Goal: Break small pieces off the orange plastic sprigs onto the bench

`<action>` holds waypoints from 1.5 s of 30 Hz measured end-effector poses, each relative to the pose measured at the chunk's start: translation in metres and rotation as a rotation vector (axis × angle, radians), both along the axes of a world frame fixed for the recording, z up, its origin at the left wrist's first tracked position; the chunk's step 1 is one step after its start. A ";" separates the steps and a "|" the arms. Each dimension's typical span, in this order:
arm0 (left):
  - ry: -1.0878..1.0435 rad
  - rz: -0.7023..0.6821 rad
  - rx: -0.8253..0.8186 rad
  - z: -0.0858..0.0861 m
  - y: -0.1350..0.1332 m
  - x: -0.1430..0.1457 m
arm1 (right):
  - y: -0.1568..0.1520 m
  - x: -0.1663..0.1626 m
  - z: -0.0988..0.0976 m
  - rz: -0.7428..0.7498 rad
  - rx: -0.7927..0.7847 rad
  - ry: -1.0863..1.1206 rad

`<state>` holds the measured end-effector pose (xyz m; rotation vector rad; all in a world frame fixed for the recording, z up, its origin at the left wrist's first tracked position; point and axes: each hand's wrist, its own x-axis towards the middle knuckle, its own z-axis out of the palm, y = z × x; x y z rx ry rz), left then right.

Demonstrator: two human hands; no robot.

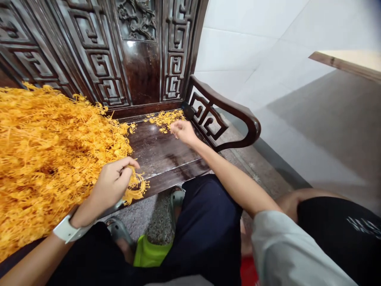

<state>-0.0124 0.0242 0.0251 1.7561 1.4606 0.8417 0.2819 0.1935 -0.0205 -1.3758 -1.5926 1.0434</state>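
My left hand (114, 180) is closed around a small bunch of orange-yellow plastic flower sprigs (138, 188), whose curly tips hang out below the fingers. Just left of it rises a large heap of the same sprigs (59, 151) on the dark wooden bench (160, 153). Over the bench's right end, my right hand (183, 131) has its fingers drawn together in a pinch, slightly blurred. Anything between those fingertips is too small to make out. Right behind them lies a small pile of loose yellow flower pieces (166, 118).
The bench has a carved back (143, 71) and a curved right armrest (235, 107). A lime-green object (151, 252) is on the floor between my feet. At the right sits another person, their dark clothing (336, 230) showing. A board edge (342, 61) juts out at upper right.
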 end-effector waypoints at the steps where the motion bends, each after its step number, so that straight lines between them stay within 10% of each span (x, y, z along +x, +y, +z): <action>1: -0.004 -0.003 -0.021 -0.002 0.000 -0.002 | -0.004 0.006 -0.006 0.254 -0.123 -0.075; 3: -0.037 0.011 -0.073 -0.005 0.004 -0.005 | -0.015 0.011 -0.013 0.742 -0.372 -0.196; 5: -0.070 0.031 -0.105 -0.008 0.008 -0.005 | -0.022 0.010 -0.014 0.927 -0.490 -0.177; 13: -0.123 -0.003 -0.107 -0.017 0.013 -0.001 | -0.013 -0.012 0.017 -0.139 -0.411 0.746; 18: -0.333 0.034 -0.153 -0.021 0.021 0.001 | -0.037 -0.021 0.012 0.130 -0.502 0.522; 27: -0.646 -0.037 -0.113 -0.020 0.024 0.007 | -0.076 -0.046 0.024 0.660 -0.029 0.137; 45: -0.254 -0.109 0.031 -0.001 0.020 -0.003 | -0.073 -0.041 0.024 0.494 -0.091 0.159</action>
